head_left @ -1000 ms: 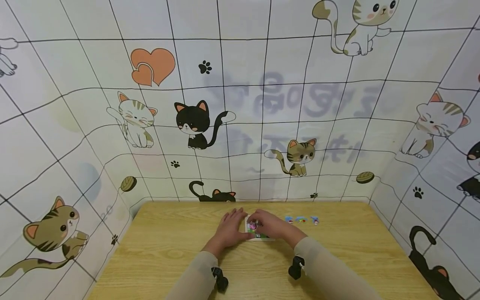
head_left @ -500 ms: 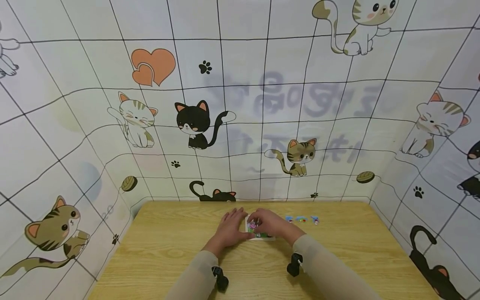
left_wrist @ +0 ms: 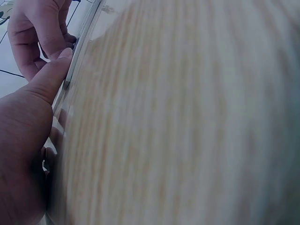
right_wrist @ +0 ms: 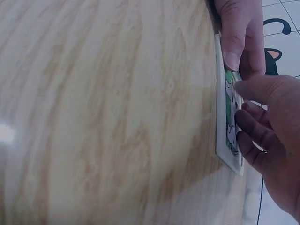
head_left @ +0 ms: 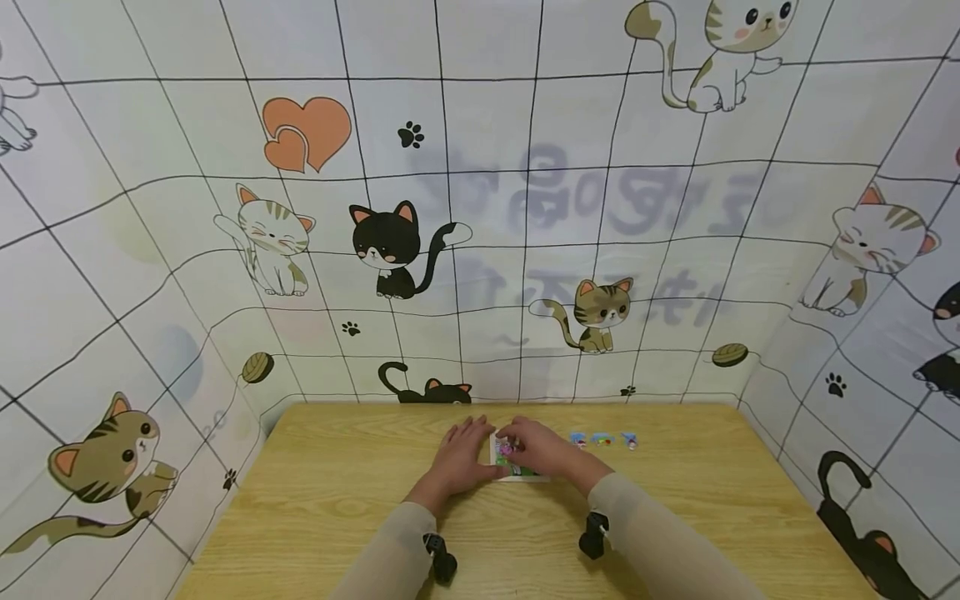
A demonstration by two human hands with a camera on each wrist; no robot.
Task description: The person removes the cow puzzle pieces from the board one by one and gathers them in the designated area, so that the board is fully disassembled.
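- Broadly, a pale, slightly wavy sheet (head_left: 487, 208) wraps three sides, printed with thin black grid lines, round-headed cartoon cats and paw prints.
- Below it spreads a tabletop (head_left: 337, 500) of yellowish wood grain, smooth enough to throw a white glare in the right wrist view.
- Two beige sleeves (head_left: 390, 550), matte and plain, reach forward, each with a lumpy black device (head_left: 445, 569) at the cuff.
- The left hand (head_left: 461, 457) lies spread, fingers straight, its thumb pressing the near edge of the board.
- The right hand (head_left: 542, 447) is bent over the board, fingertips down on its picture; whether they pinch a piece I cannot tell.
- Between the hands, near the table's far edge, the flat, thin board (right_wrist: 221, 108) has a white rim around a glossy green-and-pink picture (head_left: 506, 450).
- Three small, irregular, mostly blue pieces (head_left: 602, 438) lie in a row beyond the right wrist.
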